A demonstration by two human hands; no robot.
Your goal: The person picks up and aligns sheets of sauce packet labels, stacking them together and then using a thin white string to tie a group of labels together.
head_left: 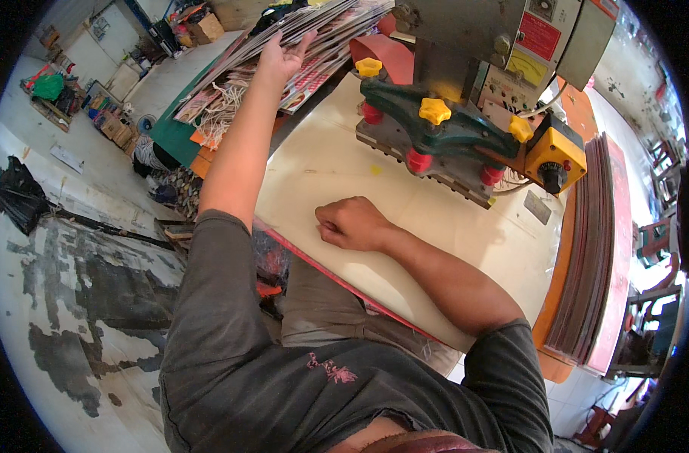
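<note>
My left arm stretches to the far left, where my left hand [282,60] is at the near edge of a fanned pile of thin printed sheets [325,34]. Its fingers are apart, and I see nothing gripped in them. My right hand [352,223] rests curled into a fist on a cream-coloured board [427,257] in front of me. Nothing sticks out of the fist. Beyond it a press machine [435,121] with a dark green crossbar, yellow star knobs and red spacers stands over the board, its flat metal plate [427,166] near the surface.
A yellow control box [557,160] with a black dial juts from the press's right side. Upright stacked panels [592,257] line the right edge of the orange table [547,332]. White strings [227,113] lie below the sheet pile on a green surface [180,128].
</note>
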